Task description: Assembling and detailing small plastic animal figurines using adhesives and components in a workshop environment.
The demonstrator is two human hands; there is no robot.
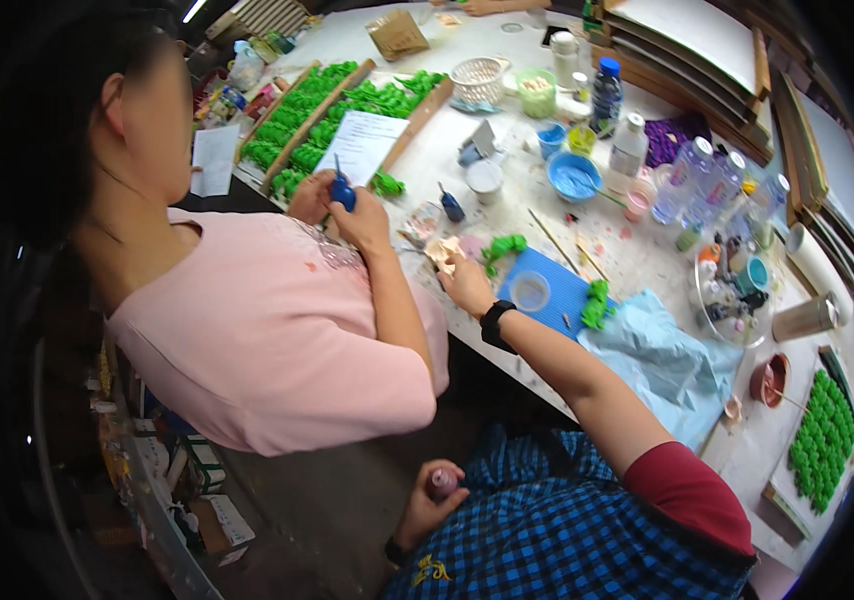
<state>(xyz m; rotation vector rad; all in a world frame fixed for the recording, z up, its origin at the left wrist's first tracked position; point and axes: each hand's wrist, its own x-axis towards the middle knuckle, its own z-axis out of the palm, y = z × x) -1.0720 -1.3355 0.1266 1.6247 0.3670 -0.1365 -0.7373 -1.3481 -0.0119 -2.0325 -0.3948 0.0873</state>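
Observation:
Low in front of the blue checked apron, my left hand (421, 518) is closed around a small pinkish bottle (442, 484). My right hand (469, 287) reaches to the near table edge, its fingers pinching a crumpled cream-coloured piece (444, 254); its material is unclear. Beside that hand, a bright green figure (503, 250) lies by a blue mat (550, 322) with a clear round cup (530, 291) on it. To the left, a co-worker in a pink top (267, 330) holds a dark blue dropper bottle (343, 190) in both hands.
Trays of green figures (377, 100) stand at the back left, with another green batch (823, 440) at right. A blue bowl (575, 177), plastic bottles (682, 180), a round tray of small bottles (704, 300) and a light blue cloth (662, 350) occupy the table. Wooden-framed boards (697, 50) are stacked behind.

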